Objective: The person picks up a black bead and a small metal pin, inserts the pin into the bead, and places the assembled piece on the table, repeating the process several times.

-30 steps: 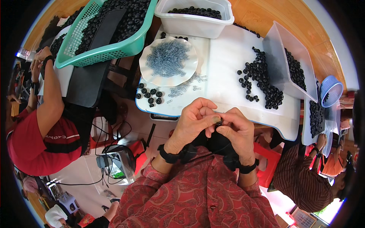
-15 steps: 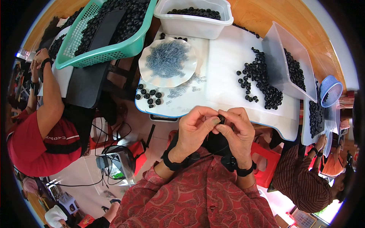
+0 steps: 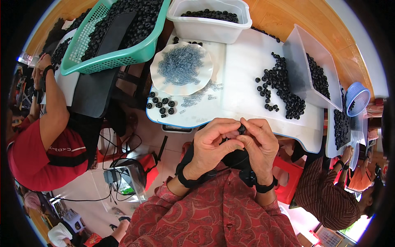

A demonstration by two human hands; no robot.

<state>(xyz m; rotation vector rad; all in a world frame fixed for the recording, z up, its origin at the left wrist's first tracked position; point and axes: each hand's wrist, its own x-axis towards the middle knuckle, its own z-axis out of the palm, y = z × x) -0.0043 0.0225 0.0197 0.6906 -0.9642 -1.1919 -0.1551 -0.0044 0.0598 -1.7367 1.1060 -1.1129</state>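
In front of my chest, just off the table's near edge, a small black round plastic part (image 3: 242,129) sits between my fingertips. My right hand (image 3: 260,142) pinches it between thumb and forefinger. My left hand (image 3: 212,142) is curled against its left side, fingertips touching it, with the thumb a little lower. Whether anything smaller is tucked in the left fingers is hidden. Beyond my hands, a white scalloped plate (image 3: 205,78) bears a heap of small metal coil springs (image 3: 180,64). Several black round parts (image 3: 163,104) are grouped on the table's near left corner.
More black parts (image 3: 284,86) are strewn on the white table (image 3: 242,82), beside a tipped clear bin (image 3: 304,70). A white tub (image 3: 210,31) and a green basket (image 3: 111,59) hold others. Co-workers sit left (image 3: 45,152) and right (image 3: 329,193). Cables (image 3: 113,177) trail on the floor.
Both hands have dipped slightly toward me. My left thumb has drawn down off the black part, which shows more clearly between the fingertips.
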